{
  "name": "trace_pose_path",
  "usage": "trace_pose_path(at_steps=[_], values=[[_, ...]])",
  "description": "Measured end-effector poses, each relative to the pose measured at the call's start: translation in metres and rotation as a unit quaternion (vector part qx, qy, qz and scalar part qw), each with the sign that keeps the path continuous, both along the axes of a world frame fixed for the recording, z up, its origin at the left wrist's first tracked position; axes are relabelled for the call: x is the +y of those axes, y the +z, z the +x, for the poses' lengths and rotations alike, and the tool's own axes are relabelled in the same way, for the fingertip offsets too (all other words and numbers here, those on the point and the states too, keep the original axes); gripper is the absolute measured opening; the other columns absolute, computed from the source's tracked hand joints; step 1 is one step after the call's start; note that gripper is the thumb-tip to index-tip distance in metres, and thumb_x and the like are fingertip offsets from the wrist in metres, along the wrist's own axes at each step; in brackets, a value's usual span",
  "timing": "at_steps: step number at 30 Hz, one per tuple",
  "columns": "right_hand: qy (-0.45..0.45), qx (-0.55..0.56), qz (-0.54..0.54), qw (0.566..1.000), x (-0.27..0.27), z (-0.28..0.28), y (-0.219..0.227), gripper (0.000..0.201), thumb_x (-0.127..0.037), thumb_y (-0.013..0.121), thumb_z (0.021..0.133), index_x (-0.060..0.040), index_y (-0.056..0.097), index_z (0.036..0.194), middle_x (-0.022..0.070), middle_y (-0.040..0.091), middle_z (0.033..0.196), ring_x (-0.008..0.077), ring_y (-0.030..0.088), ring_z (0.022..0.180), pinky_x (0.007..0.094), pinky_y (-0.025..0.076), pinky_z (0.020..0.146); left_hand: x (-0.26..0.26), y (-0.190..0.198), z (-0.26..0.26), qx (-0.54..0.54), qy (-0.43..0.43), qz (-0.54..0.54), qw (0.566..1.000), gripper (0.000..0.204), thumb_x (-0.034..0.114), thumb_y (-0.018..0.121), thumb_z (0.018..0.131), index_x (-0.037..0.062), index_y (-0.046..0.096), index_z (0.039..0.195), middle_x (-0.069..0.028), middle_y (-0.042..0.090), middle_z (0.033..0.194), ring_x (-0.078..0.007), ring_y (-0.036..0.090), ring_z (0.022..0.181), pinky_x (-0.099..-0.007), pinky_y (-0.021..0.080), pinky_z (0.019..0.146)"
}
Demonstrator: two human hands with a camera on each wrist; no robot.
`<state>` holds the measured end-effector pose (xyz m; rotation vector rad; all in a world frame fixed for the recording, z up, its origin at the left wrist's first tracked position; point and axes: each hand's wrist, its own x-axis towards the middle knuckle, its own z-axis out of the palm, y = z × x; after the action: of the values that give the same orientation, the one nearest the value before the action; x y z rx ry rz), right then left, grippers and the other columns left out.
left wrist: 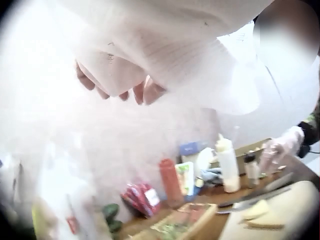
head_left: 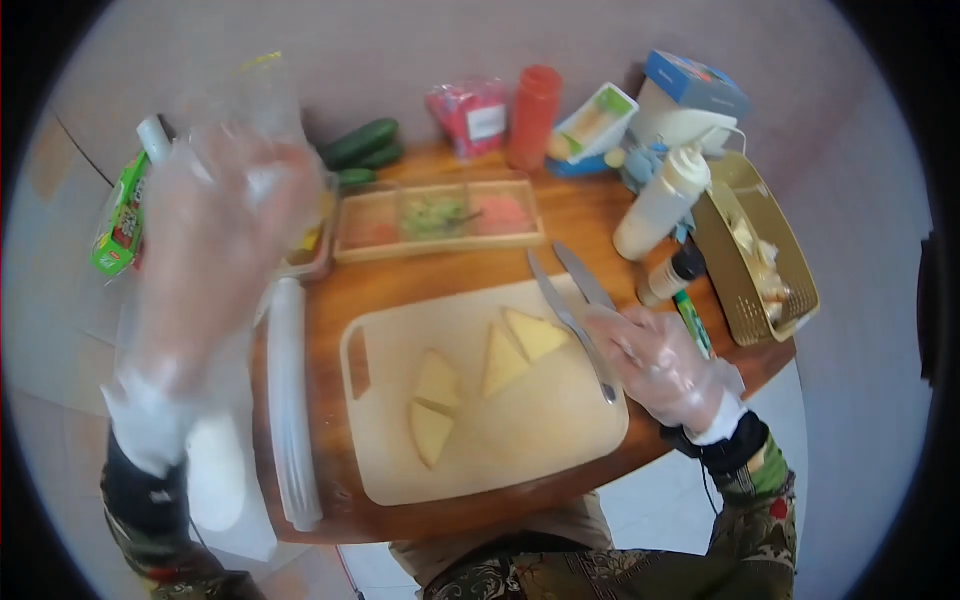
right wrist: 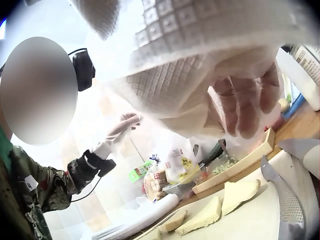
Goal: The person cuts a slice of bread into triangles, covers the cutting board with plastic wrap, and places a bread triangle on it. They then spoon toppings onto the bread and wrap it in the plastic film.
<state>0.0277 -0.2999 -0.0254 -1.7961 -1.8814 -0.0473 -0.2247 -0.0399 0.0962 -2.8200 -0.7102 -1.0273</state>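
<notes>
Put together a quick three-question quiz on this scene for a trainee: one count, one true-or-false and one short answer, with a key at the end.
1. How many yellow pieces lie on the cutting board?
2. True or false: the left hand is resting flat on the cutting board.
3. In the head view, what long thing lies on the table just left of the cutting board?

Key:
1. Four.
2. False; the left hand is raised, away from the cutting board.
3. A long white roll.
</notes>
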Motion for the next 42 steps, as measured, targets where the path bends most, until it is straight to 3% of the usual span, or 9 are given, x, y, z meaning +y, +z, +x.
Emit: trace_pose_path(at_steps=[4, 6, 10, 19, 22, 30, 37, 39, 42], values=[[-0.021, 0.058, -0.029, 0.998, 0.009, -0.006, -0.018, 0.027, -0.005, 0.069, 0.082, -0.0055, 0.069, 0.109, 0.0181, 0.066, 0.084, 0.0369, 0.063, 0.067, 0.0443, 0.051, 0.057, -0.057, -0.071, -0.015, 0.216, -0.038, -0.022, 0.975, 0.034, 0.030, 0.077, 0.082, 0.0001, 0.072, 0.099, -0.0179, 0.068, 0.082, -0.0349, 0.066, 0.078, -0.0439, 0.052, 0.069], [-0.002, -0.021, -0.077, 0.997, 0.014, -0.008, -0.022, 0.039, -0.007, 0.069, 0.084, -0.0040, 0.063, 0.123, 0.0218, 0.066, 0.093, 0.0378, 0.063, 0.067, 0.0466, 0.052, 0.062, -0.081, -0.096, -0.026, 0.298, -0.017, -0.117, 0.947, 0.049, 0.037, 0.079, 0.080, 0.0008, 0.070, 0.111, -0.0192, 0.069, 0.092, -0.0374, 0.066, 0.078, -0.0452, 0.052, 0.069], [0.013, -0.021, -0.064, 0.998, 0.026, -0.005, -0.037, 0.054, -0.007, 0.071, 0.079, -0.0066, 0.057, 0.131, 0.0231, 0.066, 0.103, 0.0381, 0.065, 0.071, 0.0461, 0.054, 0.065, -0.111, -0.115, -0.036, 0.344, 0.014, -0.240, 0.908, 0.077, 0.045, 0.080, 0.078, -0.0014, 0.056, 0.134, -0.0239, 0.064, 0.106, -0.0399, 0.067, 0.086, -0.0446, 0.054, 0.073], [0.060, -0.040, -0.015, 0.997, 0.040, -0.013, -0.038, 0.055, -0.010, 0.073, 0.076, -0.0075, 0.060, 0.129, 0.0192, 0.067, 0.105, 0.0380, 0.067, 0.084, 0.0473, 0.055, 0.077, -0.123, -0.140, -0.028, 0.284, 0.047, -0.235, 0.928, 0.116, 0.051, 0.085, 0.070, -0.0086, 0.027, 0.151, -0.0289, 0.058, 0.120, -0.0407, 0.069, 0.085, -0.0444, 0.057, 0.073], [0.120, -0.102, 0.042, 0.987, 0.046, -0.029, -0.046, 0.051, -0.016, 0.071, 0.080, -0.0076, 0.059, 0.129, 0.0196, 0.065, 0.100, 0.0377, 0.067, 0.083, 0.0447, 0.055, 0.079, -0.117, -0.149, -0.025, 0.280, 0.051, -0.270, 0.920, 0.118, 0.050, 0.084, 0.070, -0.0097, 0.023, 0.152, -0.0314, 0.056, 0.121, -0.0429, 0.069, 0.088, -0.0450, 0.057, 0.076], [0.102, -0.054, -0.146, 0.982, 0.085, -0.078, -0.036, 0.020, -0.018, 0.060, 0.090, -0.0010, 0.061, 0.100, 0.0141, 0.067, 0.070, 0.0350, 0.067, 0.072, 0.0464, 0.050, 0.066, -0.118, -0.152, -0.029, 0.256, 0.054, -0.333, 0.906, 0.114, 0.044, 0.082, 0.076, -0.0101, 0.018, 0.153, -0.0360, 0.052, 0.130, -0.0453, 0.065, 0.104, -0.0454, 0.056, 0.086], [0.118, -0.061, -0.161, 0.978, 0.100, -0.089, -0.051, 0.018, -0.016, 0.054, 0.090, -0.0018, 0.064, 0.095, 0.0198, 0.068, 0.075, 0.0372, 0.068, 0.074, 0.0488, 0.051, 0.068, -0.109, -0.164, -0.024, 0.226, 0.055, -0.375, 0.897, 0.096, 0.039, 0.075, 0.083, -0.0100, 0.027, 0.150, -0.0362, 0.051, 0.130, -0.0482, 0.063, 0.108, -0.0460, 0.054, 0.091], [0.108, -0.004, -0.268, 0.957, 0.102, -0.093, -0.042, 0.019, -0.016, 0.054, 0.089, -0.0028, 0.067, 0.093, 0.0200, 0.070, 0.079, 0.0381, 0.069, 0.078, 0.0483, 0.052, 0.072, -0.110, -0.164, -0.022, 0.212, 0.055, -0.384, 0.897, 0.093, 0.038, 0.075, 0.084, -0.0095, 0.029, 0.149, -0.0359, 0.052, 0.129, -0.0480, 0.063, 0.107, -0.0462, 0.054, 0.090], [0.060, 0.021, -0.291, 0.955, 0.103, -0.097, -0.045, 0.019, -0.016, 0.054, 0.088, -0.0040, 0.069, 0.093, 0.0194, 0.071, 0.083, 0.0380, 0.069, 0.082, 0.0468, 0.053, 0.074, -0.112, -0.163, -0.019, 0.189, 0.046, -0.384, 0.902, 0.083, 0.036, 0.074, 0.084, -0.0076, 0.038, 0.145, -0.0341, 0.055, 0.125, -0.0472, 0.064, 0.104, -0.0464, 0.054, 0.088]])
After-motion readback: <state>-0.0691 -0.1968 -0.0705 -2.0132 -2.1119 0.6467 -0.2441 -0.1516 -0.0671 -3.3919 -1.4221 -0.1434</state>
